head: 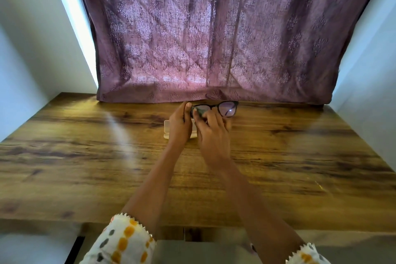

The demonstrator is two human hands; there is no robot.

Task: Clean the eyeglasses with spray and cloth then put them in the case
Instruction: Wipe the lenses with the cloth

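Wood table [85, 156], 1 purple curtain [214, 38] at back. L hand [180, 124] grips the end of 1 pair of eyeglasses [228, 109], held above the table. Just R of that grip, R hand [212, 133] pinches 1 dark cloth [197, 111] onto a lens. The other lens juts out bare, further R. 1 pale case [166, 129] lies below both grips.

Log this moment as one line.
phase: wiping; left hand: holds eyeglasses; right hand: pinches cloth on eyeglasses; case: on table
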